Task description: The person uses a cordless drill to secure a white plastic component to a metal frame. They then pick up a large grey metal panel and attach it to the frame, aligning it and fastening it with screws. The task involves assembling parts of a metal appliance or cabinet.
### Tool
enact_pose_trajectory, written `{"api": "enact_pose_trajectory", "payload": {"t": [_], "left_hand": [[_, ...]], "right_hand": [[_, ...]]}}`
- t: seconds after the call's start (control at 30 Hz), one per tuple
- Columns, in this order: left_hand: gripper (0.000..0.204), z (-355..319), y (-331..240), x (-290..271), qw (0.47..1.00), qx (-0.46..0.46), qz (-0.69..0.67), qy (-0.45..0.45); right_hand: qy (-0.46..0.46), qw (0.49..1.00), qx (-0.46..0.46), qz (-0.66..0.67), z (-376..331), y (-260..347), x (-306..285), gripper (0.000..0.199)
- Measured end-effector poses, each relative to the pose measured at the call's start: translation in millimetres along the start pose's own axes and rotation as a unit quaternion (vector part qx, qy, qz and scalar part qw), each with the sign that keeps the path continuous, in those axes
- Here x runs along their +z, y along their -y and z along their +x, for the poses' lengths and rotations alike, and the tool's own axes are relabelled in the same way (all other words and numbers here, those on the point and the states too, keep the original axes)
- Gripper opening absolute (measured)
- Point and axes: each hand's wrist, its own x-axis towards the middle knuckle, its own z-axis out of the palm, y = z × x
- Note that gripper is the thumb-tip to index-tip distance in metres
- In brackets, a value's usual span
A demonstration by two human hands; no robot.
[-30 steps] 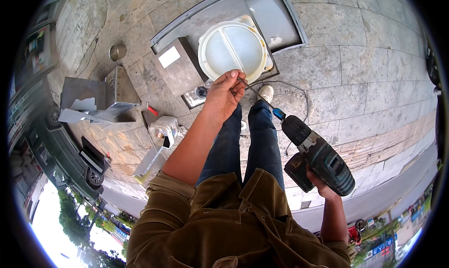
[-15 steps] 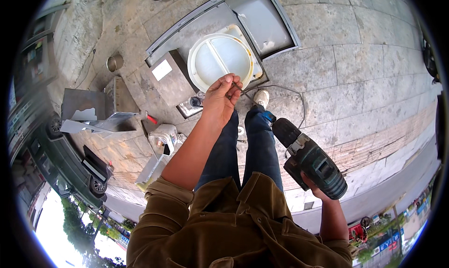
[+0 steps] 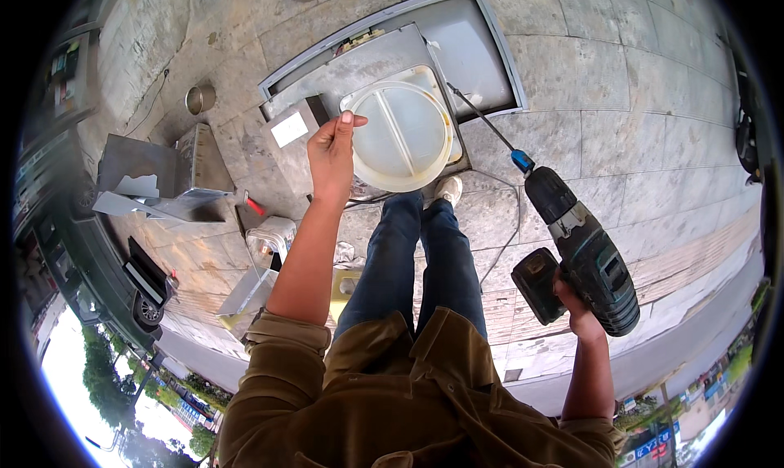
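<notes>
My right hand [image 3: 576, 309] is wrapped round the handle of a dark green and black cordless drill [image 3: 600, 260]. A long thin bit [image 3: 487, 122] with a blue collar [image 3: 521, 161] runs forward from its chuck. The bit's tip appears at the right edge of a grey metal appliance housing [image 3: 384, 55]; whether it touches cannot be told. My left hand [image 3: 331, 153] is closed in a pinch at the left rim of a round, whitish plastic tub [image 3: 392, 178] with a bar across its middle. What the pinch holds, if anything, is too small to make out.
The housing lies on a grey metal tray [image 3: 488, 47] on paving slabs. A black cable [image 3: 516, 223] curves beside my shoes. To the left are a bent sheet-metal box [image 3: 147, 166], a red-handled tool [image 3: 255, 204], a clear plastic container [image 3: 272, 235] and a round metal tin [image 3: 199, 100].
My left hand has moved left, away from the drill bit that was by its fingers. The drill has swung right, its bit now reaching farther forward to the housing's edge.
</notes>
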Motion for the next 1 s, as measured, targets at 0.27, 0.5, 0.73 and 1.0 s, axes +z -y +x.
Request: {"api": "enact_pose_trajectory", "payload": {"t": [0.27,0.5,0.73,1.0], "left_hand": [[0.038,37.0,23.7,-37.4,0.838,0.216,0.499,-0.045],[0.031,57.9,28.9,-33.7,0.862,0.205,0.463,0.014],[0.024,65.6,44.1,-34.8,0.861,0.267,0.434,-0.008],[0.020,68.7,49.2,-36.8,0.864,0.286,0.413,-0.021]], "right_hand": [[0.070,0.987,0.131,0.068,37.9,19.5,0.6,0.045],[0.006,0.994,0.103,0.044,69.4,89.8,10.9,0.020],[0.062,0.985,-0.020,-0.160,102.2,104.1,1.4,0.033],[0.059,0.977,-0.045,-0.202,117.5,75.6,-2.1,0.050]]}}
